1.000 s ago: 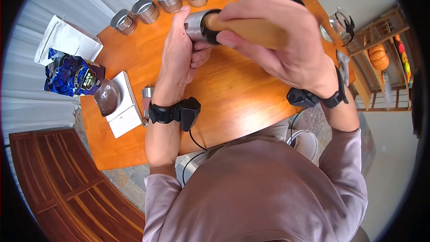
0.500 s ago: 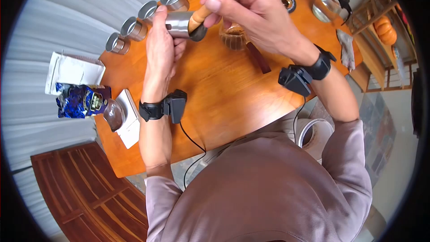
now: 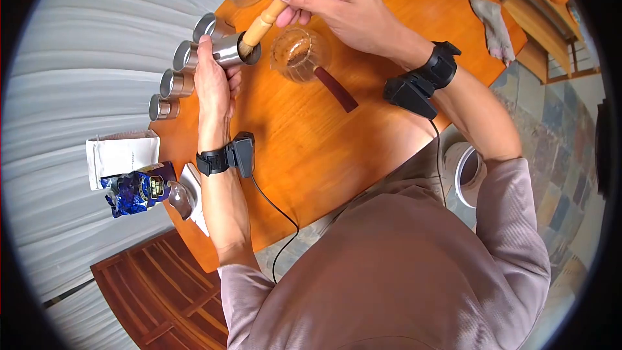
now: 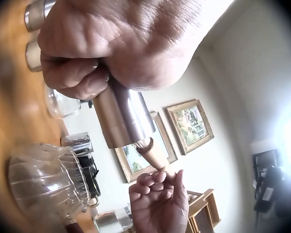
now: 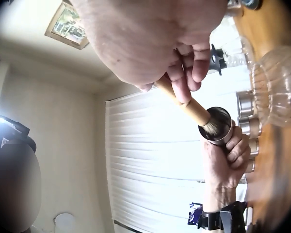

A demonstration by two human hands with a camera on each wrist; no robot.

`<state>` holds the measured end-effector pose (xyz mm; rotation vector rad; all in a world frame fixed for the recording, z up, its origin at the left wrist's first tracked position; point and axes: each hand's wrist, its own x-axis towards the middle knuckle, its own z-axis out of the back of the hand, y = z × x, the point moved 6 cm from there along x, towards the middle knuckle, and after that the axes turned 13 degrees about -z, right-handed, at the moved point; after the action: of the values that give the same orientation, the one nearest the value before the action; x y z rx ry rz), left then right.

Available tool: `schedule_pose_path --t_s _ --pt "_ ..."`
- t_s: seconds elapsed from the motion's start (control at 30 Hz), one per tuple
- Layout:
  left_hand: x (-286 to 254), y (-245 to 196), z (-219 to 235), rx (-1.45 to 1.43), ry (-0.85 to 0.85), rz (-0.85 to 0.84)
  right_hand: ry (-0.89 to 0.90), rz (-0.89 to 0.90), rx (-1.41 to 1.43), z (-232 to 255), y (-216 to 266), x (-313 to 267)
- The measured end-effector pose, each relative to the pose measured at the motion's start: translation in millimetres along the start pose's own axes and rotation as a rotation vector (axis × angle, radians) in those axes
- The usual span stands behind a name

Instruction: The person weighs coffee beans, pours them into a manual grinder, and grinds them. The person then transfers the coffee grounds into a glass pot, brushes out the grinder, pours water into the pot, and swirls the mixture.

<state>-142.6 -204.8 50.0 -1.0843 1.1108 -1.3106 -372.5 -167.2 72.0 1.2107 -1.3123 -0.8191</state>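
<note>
My left hand (image 3: pixel 215 87) grips a brushed-steel cylinder (image 3: pixel 227 52) around its side, tilted over the table with its mouth facing right. In my right hand (image 3: pixel 355 16), thumb and fingers pinch a brush with a light wooden handle (image 3: pixel 262 24). Its pale bristles (image 5: pixel 212 127) reach inside the cylinder's rim, as the right wrist view shows. Just below the cylinder's mouth in the head view stands a ribbed glass pot (image 3: pixel 297 58) with brown grounds in it and a dark red-brown handle (image 3: pixel 337 91).
Several steel cups (image 3: pixel 176 83) line the table's left side by the curtain. Nearer are a white bag (image 3: pixel 123 154), a blue foil bag (image 3: pixel 137 189) and a clear dish (image 3: pixel 182 201). A grey cloth (image 3: pixel 492 29) lies at the right edge; a white bin (image 3: pixel 464 175) stands on the floor.
The head view has shifted, bringing the glass pot into sight. My right hand has swung the brush more upright and now holds its bristles at the cylinder's mouth, above the pot's left side.
</note>
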Motion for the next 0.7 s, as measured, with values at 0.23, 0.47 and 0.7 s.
schedule_pose_path --t_s 0.23,0.47,0.7 --pt "7.1 -6.1 -12.3 0.121 -0.001 -0.056 0.035 -0.025 -0.052 -3.1 -21.8 -2.5" --pt "10.8 -7.6 -13.8 0.21 0.001 -0.097 -0.062 0.067 -0.032 19.9 -9.0 -6.2" --pt "10.7 -10.6 -21.2 0.19 0.04 -0.074 0.015 0.065 0.05 5.7 -36.4 -1.4"
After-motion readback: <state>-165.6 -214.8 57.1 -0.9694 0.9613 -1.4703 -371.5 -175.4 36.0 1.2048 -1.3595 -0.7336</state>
